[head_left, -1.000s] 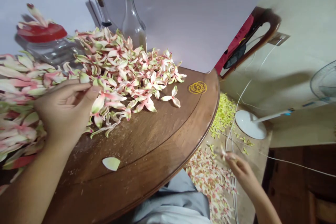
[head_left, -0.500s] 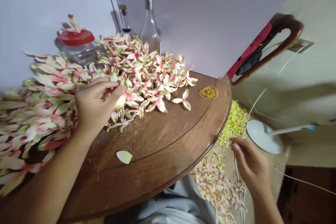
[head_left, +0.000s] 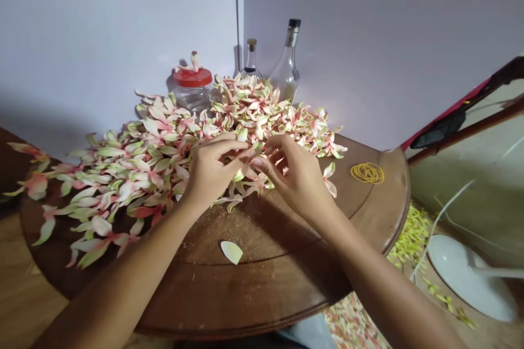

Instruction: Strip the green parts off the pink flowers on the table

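In front of a heaped pile of pink, white and pale green flowers (head_left: 164,147), my two hands meet at the fingertips over the wooden table (head_left: 196,294). My left hand (head_left: 215,169) pinches a flower (head_left: 239,174), whose pale green petals hang below the fingers. Right beside it, my right hand (head_left: 297,174) has its thumb and fingers curled in at the flower's tip. Whatever is between those fingers is too small to make out. A single pale petal (head_left: 231,252) lies on the bare wood nearer me.
Yellow rubber bands (head_left: 367,173) lie near the table's right edge. A red-lidded jar (head_left: 193,87) and two glass bottles (head_left: 286,68) stand behind the pile against the wall. On the floor at right are yellow-green petals (head_left: 411,234), pink petals (head_left: 354,322) and a white round base (head_left: 470,278).
My right hand has come from beyond the table's right edge to the left hand at the pile. The left hand still pinches the flower. The view has turned left.
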Demonstrator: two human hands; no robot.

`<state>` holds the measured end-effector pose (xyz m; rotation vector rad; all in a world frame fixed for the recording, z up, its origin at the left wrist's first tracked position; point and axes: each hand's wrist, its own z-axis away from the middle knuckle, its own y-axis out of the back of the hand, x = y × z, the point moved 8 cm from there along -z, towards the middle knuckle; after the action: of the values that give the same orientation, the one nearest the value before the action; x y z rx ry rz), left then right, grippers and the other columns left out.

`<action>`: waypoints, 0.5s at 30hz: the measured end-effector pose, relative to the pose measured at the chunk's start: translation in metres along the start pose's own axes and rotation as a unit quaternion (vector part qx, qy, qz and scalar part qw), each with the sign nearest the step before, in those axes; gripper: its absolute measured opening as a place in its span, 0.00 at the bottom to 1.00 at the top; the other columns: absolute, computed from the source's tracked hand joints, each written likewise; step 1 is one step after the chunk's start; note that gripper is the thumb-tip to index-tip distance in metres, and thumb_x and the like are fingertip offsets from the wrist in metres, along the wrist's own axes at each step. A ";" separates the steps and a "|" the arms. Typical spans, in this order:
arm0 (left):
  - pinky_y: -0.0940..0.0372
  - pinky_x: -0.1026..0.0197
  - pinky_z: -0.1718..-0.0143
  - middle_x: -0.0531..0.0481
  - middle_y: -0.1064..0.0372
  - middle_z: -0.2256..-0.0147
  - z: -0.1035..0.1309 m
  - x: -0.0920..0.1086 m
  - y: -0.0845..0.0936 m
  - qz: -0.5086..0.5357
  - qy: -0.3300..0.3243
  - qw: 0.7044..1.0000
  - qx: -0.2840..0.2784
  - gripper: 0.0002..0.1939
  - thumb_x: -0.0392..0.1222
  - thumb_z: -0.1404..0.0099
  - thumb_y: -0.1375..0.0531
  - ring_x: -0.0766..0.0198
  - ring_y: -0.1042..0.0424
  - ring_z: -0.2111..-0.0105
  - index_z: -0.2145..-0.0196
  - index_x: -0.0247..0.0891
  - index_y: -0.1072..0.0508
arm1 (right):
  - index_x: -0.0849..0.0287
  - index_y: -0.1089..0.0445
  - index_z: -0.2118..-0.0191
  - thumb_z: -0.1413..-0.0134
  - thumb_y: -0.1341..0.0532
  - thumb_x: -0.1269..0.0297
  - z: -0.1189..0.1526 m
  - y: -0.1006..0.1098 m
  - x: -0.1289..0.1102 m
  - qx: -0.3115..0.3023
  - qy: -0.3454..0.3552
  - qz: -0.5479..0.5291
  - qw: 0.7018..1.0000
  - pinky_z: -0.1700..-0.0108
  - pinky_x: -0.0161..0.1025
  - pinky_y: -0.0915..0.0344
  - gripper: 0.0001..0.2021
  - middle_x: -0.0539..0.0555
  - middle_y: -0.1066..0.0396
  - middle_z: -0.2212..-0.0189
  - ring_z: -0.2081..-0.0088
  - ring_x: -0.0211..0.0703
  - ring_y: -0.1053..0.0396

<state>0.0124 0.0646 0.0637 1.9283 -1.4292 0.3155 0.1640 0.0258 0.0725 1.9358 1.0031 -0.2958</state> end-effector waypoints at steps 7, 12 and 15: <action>0.29 0.64 0.64 0.46 0.22 0.61 0.000 -0.003 -0.002 0.064 0.031 0.997 -0.027 0.08 0.39 0.31 0.38 0.66 0.24 0.64 0.57 0.37 0.20 | 0.56 0.29 0.63 0.37 0.36 0.57 -0.021 -0.007 0.037 -0.051 0.007 -0.168 0.984 0.68 0.37 0.38 0.08 0.48 0.29 0.73 0.71 0.36 0.34; 0.27 0.63 0.64 0.45 0.21 0.56 -0.004 -0.006 0.007 0.106 0.106 0.989 -0.001 0.09 0.42 0.30 0.39 0.65 0.22 0.63 0.56 0.38 0.21 | 0.54 0.30 0.64 0.37 0.36 0.58 -0.009 0.015 0.068 0.068 -0.073 -0.283 0.954 0.69 0.34 0.33 0.07 0.51 0.29 0.63 0.66 0.37 0.31; 0.26 0.62 0.65 0.48 0.22 0.56 0.007 0.032 0.003 0.097 0.085 0.990 -0.058 0.11 0.40 0.28 0.42 0.64 0.23 0.61 0.51 0.43 0.23 | 0.54 0.33 0.65 0.36 0.38 0.57 -0.010 0.026 0.082 0.127 -0.088 -0.319 0.935 0.69 0.33 0.33 0.09 0.50 0.31 0.67 0.68 0.36 0.32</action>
<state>0.0195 0.0356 0.0787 1.6335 -1.4883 0.4662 0.2343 0.0701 0.0483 1.7084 1.5090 -0.9893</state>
